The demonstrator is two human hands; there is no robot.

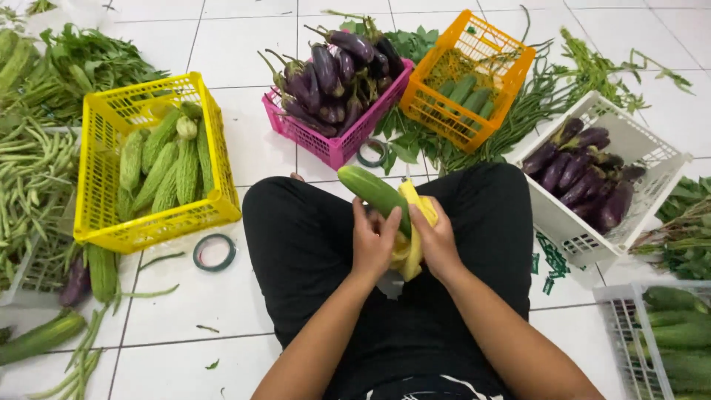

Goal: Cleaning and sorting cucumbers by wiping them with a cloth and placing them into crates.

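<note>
The left hand [372, 242] and right hand [437, 241] were close together above the lap, both clamped on a green cucumber [375, 190] and a yellow foam net sleeve [412, 230] around its lower end. A pink basket [333, 144] of eggplants stood just beyond.
</note>
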